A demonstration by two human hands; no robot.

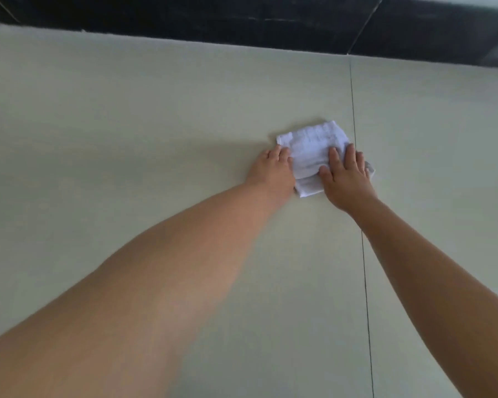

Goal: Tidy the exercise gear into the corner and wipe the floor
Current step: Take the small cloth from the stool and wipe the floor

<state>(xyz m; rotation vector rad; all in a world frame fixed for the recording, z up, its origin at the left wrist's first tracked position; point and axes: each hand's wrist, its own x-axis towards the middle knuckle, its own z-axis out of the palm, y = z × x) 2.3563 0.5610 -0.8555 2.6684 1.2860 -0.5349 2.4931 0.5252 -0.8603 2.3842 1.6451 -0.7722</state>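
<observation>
While both arms reach forward from the bottom of the head view, a folded white cloth (314,150) lies flat on the floor (156,124) between the two hands, its left edge touching the left hand (272,168) and its right part lying under the right hand (347,176). One corner of the cloth pokes out past the right hand's far side, and its near corner shows between the two wrists. That floor is laid in large pale, greenish-cream tiles with a smooth, faintly glossy face, and a thin dark grout line (357,196) runs from near to far, passing just beside the cloth's right edge and under the right forearm. Along the far edge of the floor runs a black skirting band (242,21) with pale seams, and a strip of lighter wall shows above it at the top right. The left hand rests against the cloth's left side, fingers bent down at the cloth's edge; whether they pinch the fabric cannot be told. The right hand lies flat, fingers spread and straight, pressing down on the cloth.
</observation>
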